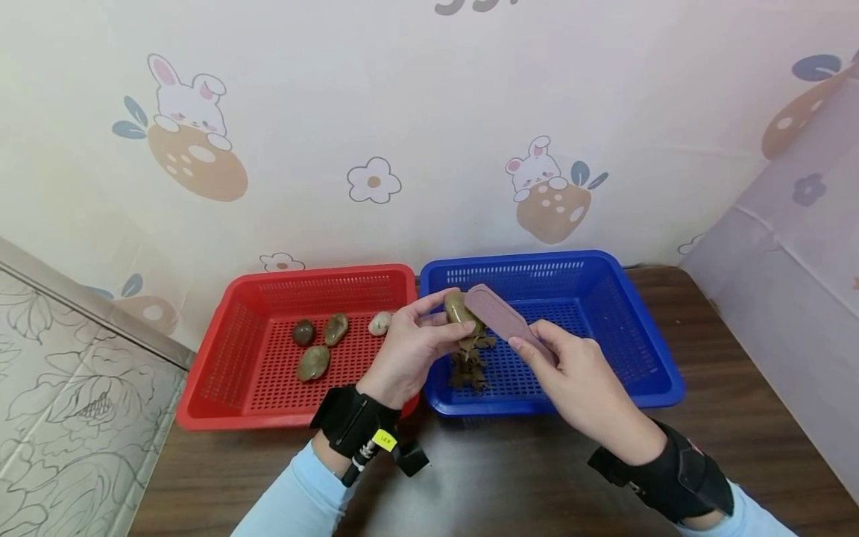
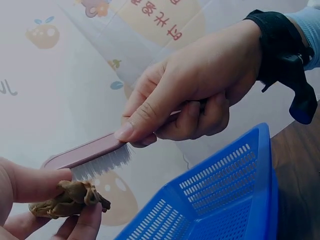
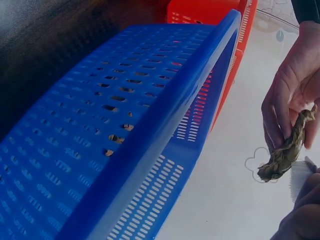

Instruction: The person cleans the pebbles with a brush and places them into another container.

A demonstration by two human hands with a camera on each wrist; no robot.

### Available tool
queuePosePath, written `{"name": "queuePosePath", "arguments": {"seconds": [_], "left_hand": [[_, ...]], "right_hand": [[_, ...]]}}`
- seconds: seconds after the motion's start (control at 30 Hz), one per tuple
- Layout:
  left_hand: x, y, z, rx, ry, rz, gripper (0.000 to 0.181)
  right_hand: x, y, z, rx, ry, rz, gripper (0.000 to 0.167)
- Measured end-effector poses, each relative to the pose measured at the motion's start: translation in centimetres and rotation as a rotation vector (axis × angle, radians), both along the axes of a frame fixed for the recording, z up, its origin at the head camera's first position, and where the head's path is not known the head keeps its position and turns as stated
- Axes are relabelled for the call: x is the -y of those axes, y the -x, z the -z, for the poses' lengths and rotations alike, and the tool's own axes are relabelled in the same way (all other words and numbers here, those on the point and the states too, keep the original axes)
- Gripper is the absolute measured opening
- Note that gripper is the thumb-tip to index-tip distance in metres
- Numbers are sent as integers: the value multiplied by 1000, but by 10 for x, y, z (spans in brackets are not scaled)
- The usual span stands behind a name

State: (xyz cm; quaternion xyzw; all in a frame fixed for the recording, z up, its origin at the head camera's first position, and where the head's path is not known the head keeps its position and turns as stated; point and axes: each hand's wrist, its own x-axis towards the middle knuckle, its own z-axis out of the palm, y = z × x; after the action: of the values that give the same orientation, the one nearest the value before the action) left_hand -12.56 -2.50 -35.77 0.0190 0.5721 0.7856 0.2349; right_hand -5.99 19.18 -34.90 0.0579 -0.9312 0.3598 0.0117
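Note:
In the head view my left hand (image 1: 411,347) holds an olive-brown, lumpy thing (image 1: 459,312) between thumb and fingers, above the left side of the blue basket (image 1: 644,358). Up close in the left wrist view, the lumpy thing (image 2: 70,199) looks wrinkled and knobbly; its kind cannot be told. My right hand (image 1: 582,377) grips a brush with a mauve back (image 1: 499,317). Its white bristles (image 2: 102,165) point down at the lumpy thing, touching or very close to it. Brown knobbly pieces (image 1: 467,369) lie in the blue basket below my left hand.
A red basket (image 1: 201,406) stands to the left of the blue one, with several stones in it, among them a greenish stone (image 1: 313,363) and a whitish stone (image 1: 379,323). Both baskets sit on a dark wooden table (image 1: 496,477) against a patterned wall covering (image 1: 436,224).

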Motion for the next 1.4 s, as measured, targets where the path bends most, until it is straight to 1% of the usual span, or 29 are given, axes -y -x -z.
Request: {"name": "queuePosePath", "arguments": {"seconds": [0.23,0.33,0.4,0.47,0.53,0.63,0.7,0.77,0.83,0.93,1.0,1.07,1.1,1.17,1.27,1.33,1.4], "left_hand": [[0,-2,0,-11,94,-8,54],[-1,-2,0,-39,111,-12,53],[-1,-2,-2,-71,120,-9,53],[-1,-3,-4,-99,119,-1,53],[0,-5,-7,-120,136,6,53],[0,-10,-17,-135,175,11,53],[1,-14,-23,-134,212,7,52],[1,-17,-28,-124,230,5,51],[1,-18,-29,-116,238,6,50],[2,-18,-30,-111,228,9,50],[3,-18,-30,-111,218,14,50],[4,-18,-31,-108,211,14,50],[4,-18,-32,-104,206,12,51],[5,-18,-33,-93,209,9,50],[7,-18,-36,-75,219,1,50],[8,-18,-37,-73,230,-2,50],[9,-16,-35,-75,233,-5,51]], "right_hand": [[-6,0,-1,-13,-39,30,38],[-6,-1,-4,-17,-23,26,37],[-4,-2,-6,-21,4,-2,34],[-1,-2,-7,-16,22,-42,32],[1,-1,-7,-10,30,-76,32],[0,2,-5,-13,5,-66,32],[-3,4,-5,-20,-19,-36,34],[-5,4,-5,-22,-31,-9,35],[-6,4,-6,-21,-26,1,36],[-6,3,-6,-17,13,-13,33],[-4,3,-6,-5,35,-45,32],[-3,4,-5,6,43,-67,31],[-3,5,-4,10,40,-66,32],[-5,6,-3,13,17,-45,34],[-11,8,-2,4,-13,10,38],[-13,7,-4,-14,-12,35,38],[-13,6,-7,-40,8,45,37]]}}
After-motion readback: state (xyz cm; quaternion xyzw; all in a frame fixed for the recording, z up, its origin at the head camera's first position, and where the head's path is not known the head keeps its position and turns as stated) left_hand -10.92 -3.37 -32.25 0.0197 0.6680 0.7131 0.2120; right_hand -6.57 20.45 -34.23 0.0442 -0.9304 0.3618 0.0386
